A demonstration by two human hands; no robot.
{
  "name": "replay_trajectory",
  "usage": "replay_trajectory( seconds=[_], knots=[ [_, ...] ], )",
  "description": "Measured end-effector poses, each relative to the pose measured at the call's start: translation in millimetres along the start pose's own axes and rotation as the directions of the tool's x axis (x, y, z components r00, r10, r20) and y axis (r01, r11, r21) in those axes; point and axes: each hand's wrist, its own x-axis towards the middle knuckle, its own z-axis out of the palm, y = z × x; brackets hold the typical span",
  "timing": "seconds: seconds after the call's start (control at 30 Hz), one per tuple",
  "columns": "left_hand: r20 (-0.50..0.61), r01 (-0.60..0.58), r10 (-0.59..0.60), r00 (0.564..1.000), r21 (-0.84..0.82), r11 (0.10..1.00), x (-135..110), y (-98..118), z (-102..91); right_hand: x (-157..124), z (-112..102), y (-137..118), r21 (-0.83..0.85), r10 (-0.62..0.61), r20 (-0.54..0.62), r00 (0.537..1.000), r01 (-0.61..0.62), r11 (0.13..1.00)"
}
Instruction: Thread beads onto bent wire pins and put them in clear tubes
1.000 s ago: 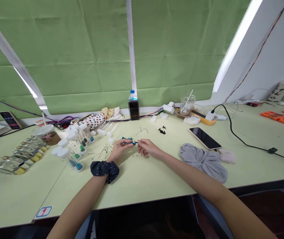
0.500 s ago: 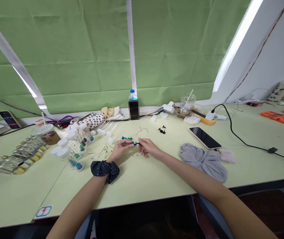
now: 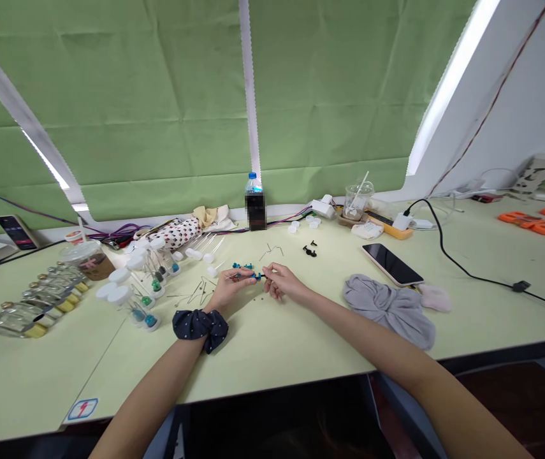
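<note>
Between the fingertips of my left hand (image 3: 229,287) is a small blue metal part (image 3: 255,276); its exact kind is too small to make out. My right hand (image 3: 284,282) pinches a small black piece (image 3: 263,276) that meets the blue part's right end. Just behind my left hand lie more blue parts (image 3: 242,266). Thin bent metal rods (image 3: 200,291) rest left of that hand, and more bent rods (image 3: 271,251) lie beyond both hands. Several small black pieces (image 3: 309,251) sit behind my right hand. Tiny dark bits dot the table below my fingers.
White-capped tubes (image 3: 145,299) with blue and green contents stand at left, beside a row of glass bottles (image 3: 37,293). At right are a phone (image 3: 391,264), a grey cloth (image 3: 389,309) and a black cable (image 3: 444,248). A bottle (image 3: 254,185) stands at the back.
Both hands stay together in nearly the same pose on the blue part and black piece. The whole view has shifted very slightly.
</note>
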Motion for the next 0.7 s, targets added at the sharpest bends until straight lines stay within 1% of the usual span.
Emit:
replay_trajectory(
  seconds=[0.17, 0.27, 0.37, 0.5, 0.7],
  knots=[
    [0.032, 0.002, -0.004, 0.999, 0.052, 0.999, -0.9, 3.4, 1.9, 0.9, 0.8, 1.4, 0.0, 0.031, -0.017, 0.999, -0.031, 1.0],
    [0.013, 0.012, -0.012, 1.0, 0.044, 0.999, -0.8, 3.0, 2.6, 0.1, 1.3, -0.1, 0.002, 0.045, -0.016, 0.999, -0.045, 0.999],
    [-0.015, 0.024, -0.023, 1.0, 0.036, 0.999, -0.2, 2.2, 2.8, -1.5, 1.5, -2.4, -0.003, 0.046, 0.018, 0.999, -0.046, 0.999],
    [-0.015, 0.028, -0.028, 1.0, 0.022, 0.999, 0.3, 1.5, 2.8, -2.2, 0.9, -2.9, -0.009, 0.055, 0.06, 0.997, -0.054, 0.998],
    [-0.017, 0.029, -0.029, 0.999, 0.018, 0.999, -0.2, 0.7, 2.2, 0.6, -0.9, 0.8, -0.024, 0.054, 0.048, 0.997, -0.053, 0.998]
  ],
)
